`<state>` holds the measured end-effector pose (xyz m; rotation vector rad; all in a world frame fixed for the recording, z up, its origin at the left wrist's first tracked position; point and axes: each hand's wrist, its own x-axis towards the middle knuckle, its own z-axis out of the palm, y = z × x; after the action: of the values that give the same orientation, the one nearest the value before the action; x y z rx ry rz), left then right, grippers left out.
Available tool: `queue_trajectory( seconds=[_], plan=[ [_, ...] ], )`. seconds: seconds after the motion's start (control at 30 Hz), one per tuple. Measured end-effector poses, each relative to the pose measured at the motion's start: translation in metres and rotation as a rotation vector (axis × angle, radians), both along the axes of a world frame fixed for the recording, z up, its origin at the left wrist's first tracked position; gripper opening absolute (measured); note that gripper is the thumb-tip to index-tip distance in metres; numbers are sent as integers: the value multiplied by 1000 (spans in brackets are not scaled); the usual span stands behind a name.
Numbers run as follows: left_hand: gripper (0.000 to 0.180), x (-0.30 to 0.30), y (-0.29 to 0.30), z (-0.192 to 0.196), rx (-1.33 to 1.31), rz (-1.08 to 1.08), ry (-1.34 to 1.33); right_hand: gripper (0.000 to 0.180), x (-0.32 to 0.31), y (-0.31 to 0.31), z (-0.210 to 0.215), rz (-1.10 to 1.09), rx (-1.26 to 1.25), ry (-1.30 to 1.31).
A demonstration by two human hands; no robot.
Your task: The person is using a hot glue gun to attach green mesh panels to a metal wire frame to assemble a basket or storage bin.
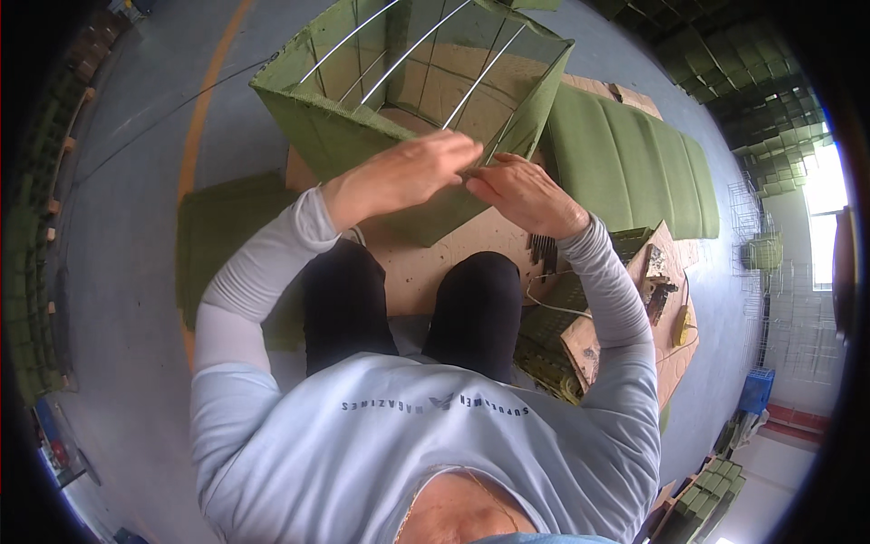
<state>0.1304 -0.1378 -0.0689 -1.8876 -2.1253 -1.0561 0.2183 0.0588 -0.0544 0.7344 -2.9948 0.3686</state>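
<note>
A green mesh-fabric box [317, 127] with thin metal rods [485, 74] across its open top stands in front of my knees. Above its near edge, my left hand [403, 174] is closed, its fingers bent together towards the right. My right hand [530, 195] meets it there, fingers curled in and closed at the fabric edge. The two hands almost touch at the fingertips. Whatever lies between the fingertips is too small to make out, and the backs of the hands partly cover the fabric.
On the right lie flat green padded panels [630, 163] on cardboard. Beside my right forearm are a cardboard piece [671, 340], a yellow object [683, 325] and a pale cord [562, 309]. Dark green fabric [227, 245] lies left. Stacked green goods [716, 54] and wire frames [797, 317] stand farther right.
</note>
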Motion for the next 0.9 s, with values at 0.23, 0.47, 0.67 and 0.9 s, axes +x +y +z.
queue_trajectory(
  seconds=[0.23, 0.47, 0.67, 0.9],
  plan=[
    [27, -3, -36, -22, 174, 237, 177, 18, 14, -32, -28, -185, -48, 291],
    [31, -20, -23, -27, 152, 127, 175, 32, 3, -34, -15, -201, 95, 241],
    [29, -1, -35, -27, 315, 253, 299, 23, 4, -65, -24, -170, -4, 551],
    [23, -23, -26, -27, 190, 184, 298, 10, -2, -61, -34, -316, -111, 292]
  ],
)
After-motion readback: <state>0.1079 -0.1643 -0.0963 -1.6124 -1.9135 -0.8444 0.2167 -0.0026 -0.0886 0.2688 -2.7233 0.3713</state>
